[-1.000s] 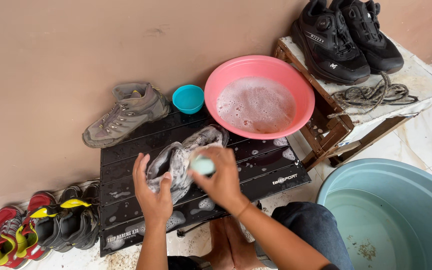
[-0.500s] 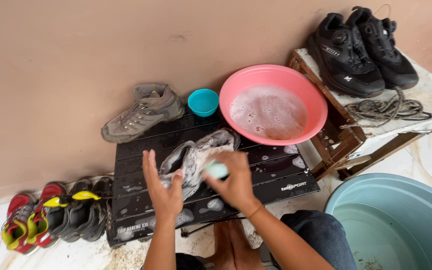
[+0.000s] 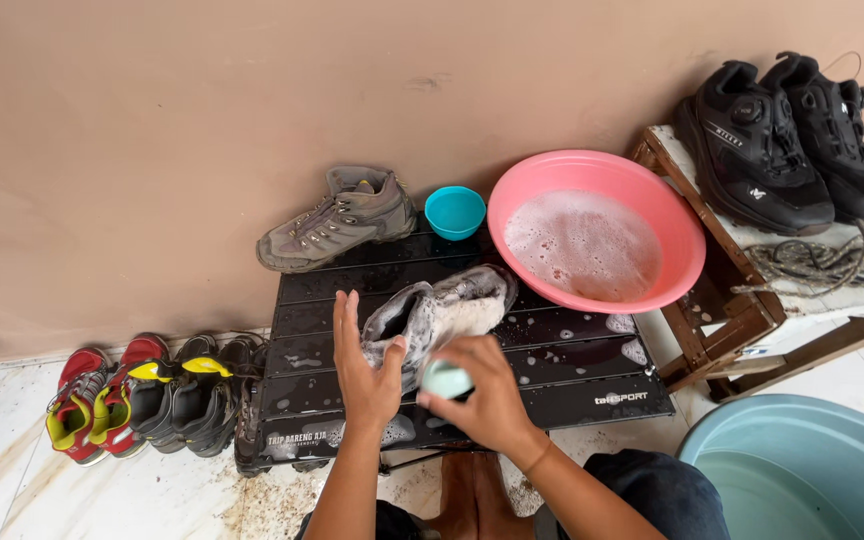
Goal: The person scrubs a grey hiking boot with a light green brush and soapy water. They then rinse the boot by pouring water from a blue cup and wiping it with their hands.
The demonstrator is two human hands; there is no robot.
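Meanwhile, little shifts across the last second: the left hand [image 3: 367, 375] stays flat and open-fingered against the heel end of the soapy grey hiking boot [image 3: 439, 318], steadying it as before, and the right hand [image 3: 482, 400] remains curled around a small pale-green scrubber [image 3: 446, 379], now pressed low on the near side of the boot rather than up by its collar. Judging by that, the scrubbing goes on and the boot is far from rinsed.

It lies on its side, foam-covered, in the middle of a black slatted folding table [image 3: 592, 390] whose wet surface is dotted with suds. Its dry mate [image 3: 337, 220], grey suede with metal lace hooks, stands at the far edge just beside a small turquoise cup [image 3: 454, 211]. A pink plastic basin [image 3: 652, 200] of frothy water sits on the table's right corner, near a wooden stool [image 3: 712, 300] carrying black trainers [image 3: 787, 150].
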